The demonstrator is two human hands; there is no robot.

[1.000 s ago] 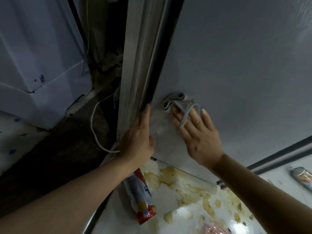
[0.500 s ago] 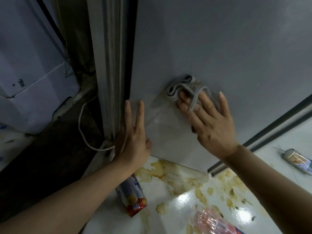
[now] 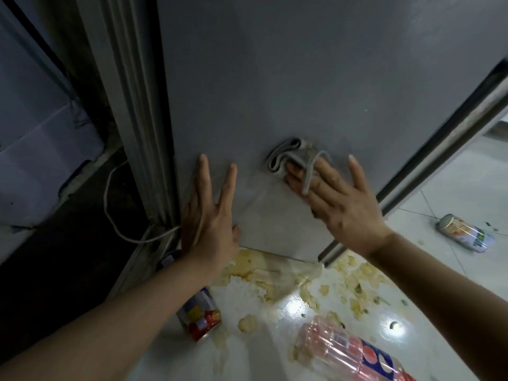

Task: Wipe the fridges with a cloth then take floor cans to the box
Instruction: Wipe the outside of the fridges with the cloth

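Note:
A grey fridge door (image 3: 302,78) fills the upper middle of the view. My right hand (image 3: 338,202) presses a folded grey cloth (image 3: 288,155) flat against the door's lower part, a strand of the cloth looped over its fingers. My left hand (image 3: 209,215) lies flat on the door near its left edge, fingers spread, holding nothing. A red, white and blue can (image 3: 199,314) lies on the floor under my left forearm. Another can (image 3: 464,236) lies on the tiles at the right.
Yellowish spill stains (image 3: 275,276) cover the white floor below the door. A crumpled pink plastic bottle (image 3: 351,353) lies at the bottom right. A white cable (image 3: 115,213) runs along the dark gap at the left, beside a second white appliance (image 3: 35,133).
My right hand has slid the cloth to the right and up along the door. My left hand left the door's edge and now lies flat on its face.

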